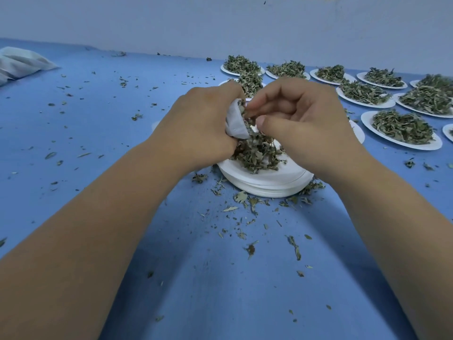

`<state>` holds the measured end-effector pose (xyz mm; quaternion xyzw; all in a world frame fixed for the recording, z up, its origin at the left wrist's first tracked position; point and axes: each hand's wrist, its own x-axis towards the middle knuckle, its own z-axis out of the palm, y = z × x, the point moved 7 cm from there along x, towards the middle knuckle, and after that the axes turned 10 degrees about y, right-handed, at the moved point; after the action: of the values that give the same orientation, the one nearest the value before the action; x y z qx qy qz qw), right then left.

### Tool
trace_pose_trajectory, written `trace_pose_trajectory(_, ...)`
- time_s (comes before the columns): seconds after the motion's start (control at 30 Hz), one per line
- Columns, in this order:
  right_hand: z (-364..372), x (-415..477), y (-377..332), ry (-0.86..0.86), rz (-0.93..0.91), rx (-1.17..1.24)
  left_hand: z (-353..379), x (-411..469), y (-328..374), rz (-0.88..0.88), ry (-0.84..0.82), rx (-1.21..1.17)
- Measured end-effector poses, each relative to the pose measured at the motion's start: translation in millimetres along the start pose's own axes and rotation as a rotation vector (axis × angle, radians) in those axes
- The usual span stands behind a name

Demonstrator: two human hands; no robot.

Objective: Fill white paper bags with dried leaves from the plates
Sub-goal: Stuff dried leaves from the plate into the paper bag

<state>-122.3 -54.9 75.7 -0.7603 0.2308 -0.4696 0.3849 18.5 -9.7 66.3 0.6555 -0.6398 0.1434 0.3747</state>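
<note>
While leaf crumbs [247,209] litter the near blue bench [122,168], a person works over a stack of plates [264,185] at centre, the top one carrying a heap of dried leaves [257,155]. Just above it the left hand [203,123] grips a white paper bag [234,123], mouth turned right, and the right hand [301,119] pinches leaves at that opening. Stuffing appears under way; the next move is probably a fresh pinch from the heap below, fed in without spilling. Heaped plates [404,130] wait far right, and a pale bundle [19,62] lies far left, before a plain wall [220,20].
</note>
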Motion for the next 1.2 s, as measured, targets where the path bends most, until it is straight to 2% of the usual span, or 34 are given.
trace_pose_trajectory(0.1,-3.7,-1.2,-7.1,0.057,-0.047,-0.052,-0.3,1.3,-3.2,-0.01,0.019,-0.009)
trace_pose_trajectory(0.23,-6.5,0.0,-5.4,0.078,0.0,-0.046,0.5,1.2,-6.8,-0.043,0.019,-0.037)
trace_pose_trajectory(0.4,13.8,-5.5,1.2,-0.139,0.07,-0.017,1.6,1.9,-6.5,-0.06,0.005,-0.069)
trace_pose_trajectory(0.5,18.6,-7.2,2.6,-0.176,0.073,-0.028,0.5,2.9,-5.8,-0.075,0.017,-0.082)
trace_pose_trajectory(0.7,-9.2,-1.8,-10.7,0.114,-0.042,-0.07,-2.3,2.8,-6.4,-0.068,0.03,-0.054)
trace_pose_trajectory(0.9,16.4,-9.2,-8.0,-0.131,-0.004,-0.098,1.6,2.4,1.5,-0.091,0.023,-0.113)
trace_pose_trajectory(1.07,-13.2,-2.4,-11.6,0.16,-0.111,-0.12,-5.0,2.8,-9.5,-0.109,0.084,-0.098)
trace_pose_trajectory(1.13,-13.4,-1.4,-9.5,0.111,-0.134,-0.164,-5.3,3.8,-15.5,-0.163,0.104,-0.104)
trace_pose_trajectory(1.2,-3.0,-3.1,-3.9,-0.046,-0.125,-0.259,-4.4,4.6,-20.2,-0.21,0.108,-0.134)
